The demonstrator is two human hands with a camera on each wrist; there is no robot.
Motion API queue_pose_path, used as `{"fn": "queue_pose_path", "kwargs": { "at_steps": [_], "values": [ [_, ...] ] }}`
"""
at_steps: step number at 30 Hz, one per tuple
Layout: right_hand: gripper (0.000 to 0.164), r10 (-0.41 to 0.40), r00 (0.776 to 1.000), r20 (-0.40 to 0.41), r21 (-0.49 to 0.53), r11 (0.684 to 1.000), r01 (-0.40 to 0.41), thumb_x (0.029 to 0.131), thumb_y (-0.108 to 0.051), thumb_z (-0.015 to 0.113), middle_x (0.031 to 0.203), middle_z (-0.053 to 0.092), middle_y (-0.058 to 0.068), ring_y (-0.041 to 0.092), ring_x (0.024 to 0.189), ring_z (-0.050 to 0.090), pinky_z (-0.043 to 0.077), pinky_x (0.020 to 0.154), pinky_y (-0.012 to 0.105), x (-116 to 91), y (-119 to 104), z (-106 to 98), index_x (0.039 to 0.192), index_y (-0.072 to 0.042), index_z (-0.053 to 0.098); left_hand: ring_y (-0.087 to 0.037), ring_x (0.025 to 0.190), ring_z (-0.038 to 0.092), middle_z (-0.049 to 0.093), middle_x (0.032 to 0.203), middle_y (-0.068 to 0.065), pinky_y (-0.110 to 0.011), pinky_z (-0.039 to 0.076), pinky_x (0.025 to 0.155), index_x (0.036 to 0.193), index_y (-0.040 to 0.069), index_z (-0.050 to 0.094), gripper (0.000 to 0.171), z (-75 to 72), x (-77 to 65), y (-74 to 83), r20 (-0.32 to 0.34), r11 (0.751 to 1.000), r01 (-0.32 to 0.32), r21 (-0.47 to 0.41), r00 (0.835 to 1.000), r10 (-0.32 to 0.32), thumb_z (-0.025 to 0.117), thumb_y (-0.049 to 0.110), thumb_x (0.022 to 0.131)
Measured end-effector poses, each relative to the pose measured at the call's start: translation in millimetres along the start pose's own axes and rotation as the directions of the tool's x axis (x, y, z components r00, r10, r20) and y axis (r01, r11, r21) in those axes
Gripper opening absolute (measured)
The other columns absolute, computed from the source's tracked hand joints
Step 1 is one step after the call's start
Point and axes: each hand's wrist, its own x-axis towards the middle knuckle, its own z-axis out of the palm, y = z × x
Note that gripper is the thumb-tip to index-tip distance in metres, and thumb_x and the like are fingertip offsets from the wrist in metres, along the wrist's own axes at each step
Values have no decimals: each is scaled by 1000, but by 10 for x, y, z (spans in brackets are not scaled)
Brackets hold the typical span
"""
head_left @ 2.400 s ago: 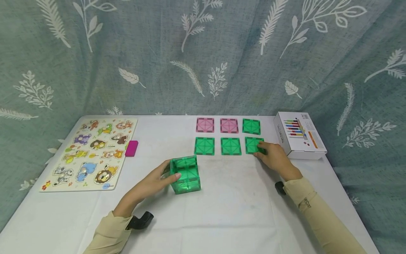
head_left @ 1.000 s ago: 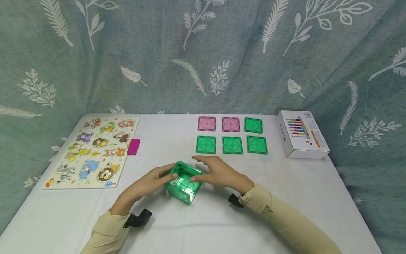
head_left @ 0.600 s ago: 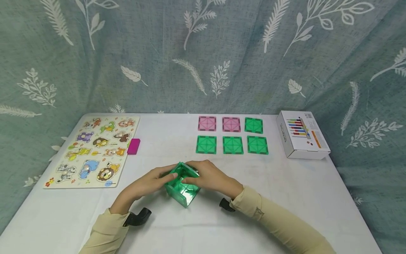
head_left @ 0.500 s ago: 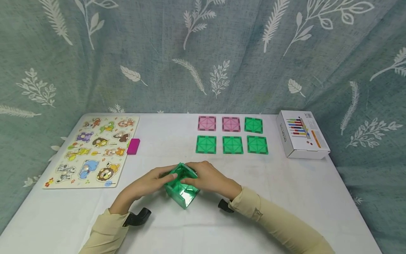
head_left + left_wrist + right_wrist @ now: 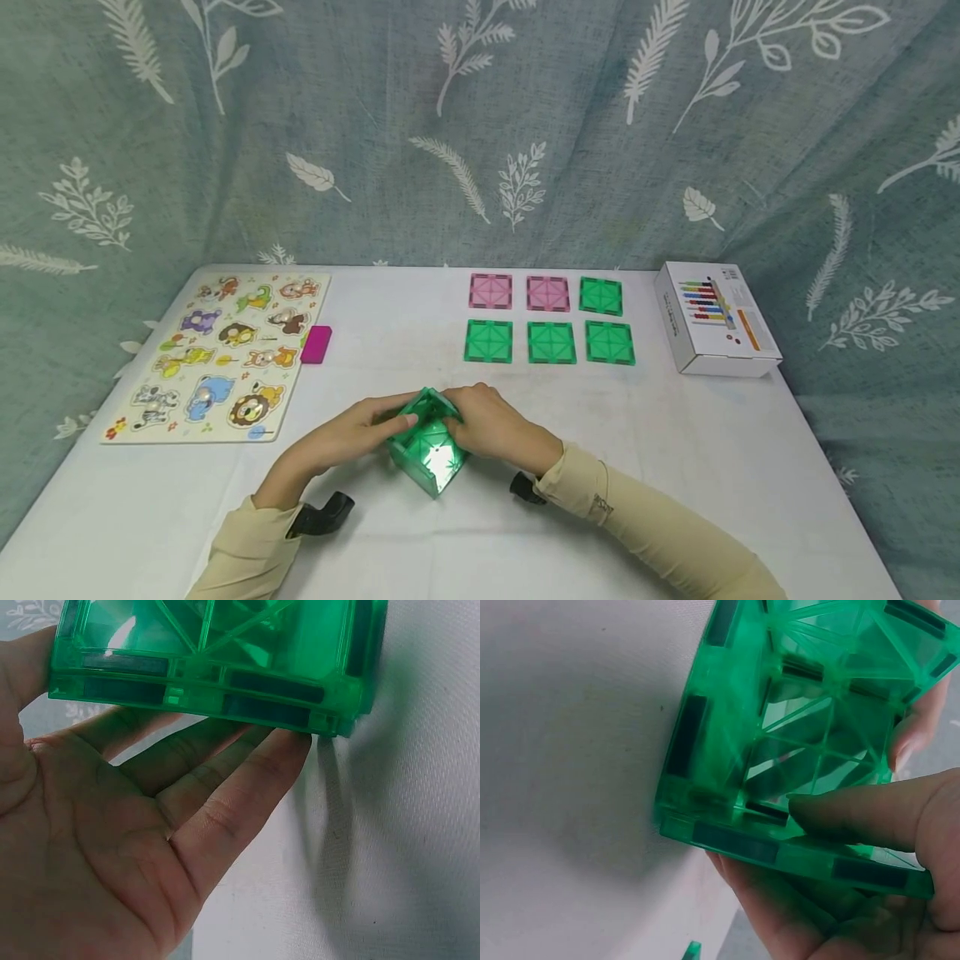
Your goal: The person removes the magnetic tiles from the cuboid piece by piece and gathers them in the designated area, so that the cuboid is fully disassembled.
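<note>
An open-topped box of green see-through magnetic tiles (image 5: 431, 454) is held between both hands, turned cornerwise in the head view. My left hand (image 5: 348, 432) holds its left wall, thumb over the upper rim and fingers outside. In the left wrist view those fingers (image 5: 240, 791) reach along the wall's far side. On the right, my right hand (image 5: 495, 425) pinches another wall. The right wrist view shows the right thumb (image 5: 870, 814) inside that green wall (image 5: 795, 859) and the fingers outside it. Dark magnets show along the tile edges.
Farther back lie two pink tiles (image 5: 491, 292) and several green tiles (image 5: 551, 342) in two rows. A white box (image 5: 716, 321) stands right of them. An animal puzzle board (image 5: 217, 358) lies at left, with a magenta block (image 5: 316, 345) by its edge.
My right hand left the front-right green tile on the table and came to the box, gripping its right wall. The box has turned cornerwise; the left hand kept hold of it.
</note>
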Motion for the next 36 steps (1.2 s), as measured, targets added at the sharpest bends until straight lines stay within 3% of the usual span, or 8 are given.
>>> {"fn": "queue_pose_path", "kwargs": {
  "at_steps": [5, 12, 19, 24, 26, 28, 32, 36],
  "values": [
    [19, 5, 1000, 0, 19, 1000, -5, 98, -10, 62, 80, 69, -2, 5, 63, 51, 44, 61, 19, -4, 31, 3, 114, -7, 71, -43, 152, 27, 37, 161, -18, -64, 26, 119, 155, 7, 37, 58, -1, -10, 10, 1, 1000, 5, 1, 1000, -5, 49, 37, 106],
    [17, 15, 1000, 5, 73, 997, -15, 99, -12, 62, 90, 72, 4, 6, 70, 55, 49, 67, 22, -19, 105, -21, 113, -6, 69, -45, 152, 24, 34, 162, -19, -65, 26, 119, 156, 8, 34, 60, -7, -11, -9, 7, 1000, 9, -5, 1000, -9, 48, 37, 106],
    [31, 33, 999, 22, 119, 992, -35, 98, -18, 64, 98, 73, 7, 9, 78, 56, 50, 70, 24, -8, 225, -64, 126, -4, 66, -43, 154, 21, 33, 163, -16, -67, 24, 119, 156, 13, 35, 60, 2, -11, -39, -4, 999, 43, -31, 999, -44, 49, 42, 105],
    [41, 59, 997, 40, 165, 984, -65, 99, -21, 64, 116, 72, 10, 15, 95, 61, 53, 90, 36, -18, 296, -88, 136, -2, 60, -43, 154, 23, 34, 163, -15, -67, 24, 119, 156, 14, 36, 60, 10, -10, -59, -16, 999, 44, -32, 999, -44, 49, 42, 105],
    [47, 67, 997, 37, 183, 980, -73, 99, -22, 64, 132, 67, 12, 19, 113, 62, 51, 103, 42, -23, 314, -99, 140, -1, 56, -43, 153, 23, 35, 162, -14, -67, 25, 119, 156, 15, 37, 59, 11, -11, -66, -19, 998, 47, -30, 999, -47, 50, 42, 105],
    [48, 67, 997, 33, 200, 977, -72, 99, -23, 64, 137, 63, 14, 24, 123, 60, 49, 107, 46, -26, 333, -104, 141, 0, 55, -43, 153, 24, 35, 162, -14, -67, 27, 118, 156, 16, 37, 59, 12, -12, -70, -19, 998, 51, -22, 999, -51, 50, 43, 104],
    [40, 56, 998, 24, 221, 973, -60, 99, -23, 64, 118, 71, 10, 19, 103, 63, 52, 93, 39, -18, 376, -101, 134, -3, 60, -43, 153, 26, 36, 162, -13, -67, 29, 117, 155, 18, 38, 58, 17, -16, -65, -22, 998, 55, -17, 998, -56, 50, 43, 104],
    [33, 48, 999, 21, 234, 971, -52, 99, -23, 64, 99, 69, 4, 12, 84, 54, 47, 78, 31, -14, 405, -98, 128, -6, 64, -43, 153, 25, 35, 162, -14, -68, 29, 117, 155, 18, 38, 58, 22, -24, -43, -23, 998, 55, -22, 998, -55, 51, 42, 104]
  ]
}}
